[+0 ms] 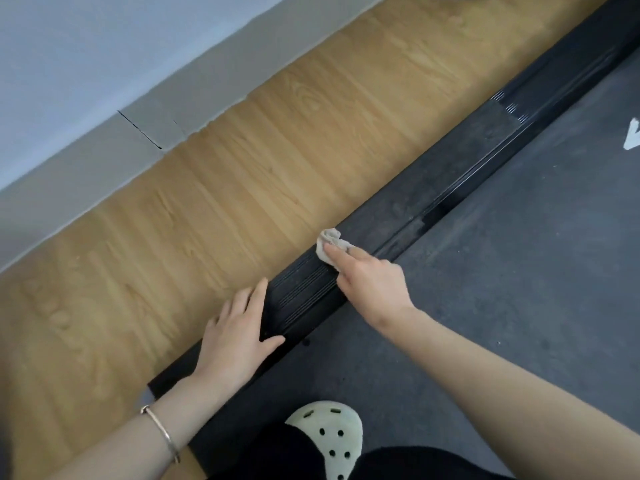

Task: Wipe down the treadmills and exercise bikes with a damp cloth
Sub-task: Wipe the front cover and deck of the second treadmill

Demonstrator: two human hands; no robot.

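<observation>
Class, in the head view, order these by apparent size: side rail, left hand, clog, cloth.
1. side rail.
2. left hand and clog: alike; clog partly hidden and nearer, so unranked.
3. cloth, partly under the right hand.

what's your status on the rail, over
Right hand presses cloth on treadmill side rail. Left hand flat at rail's outer edge. Rail ahead bare.
</observation>
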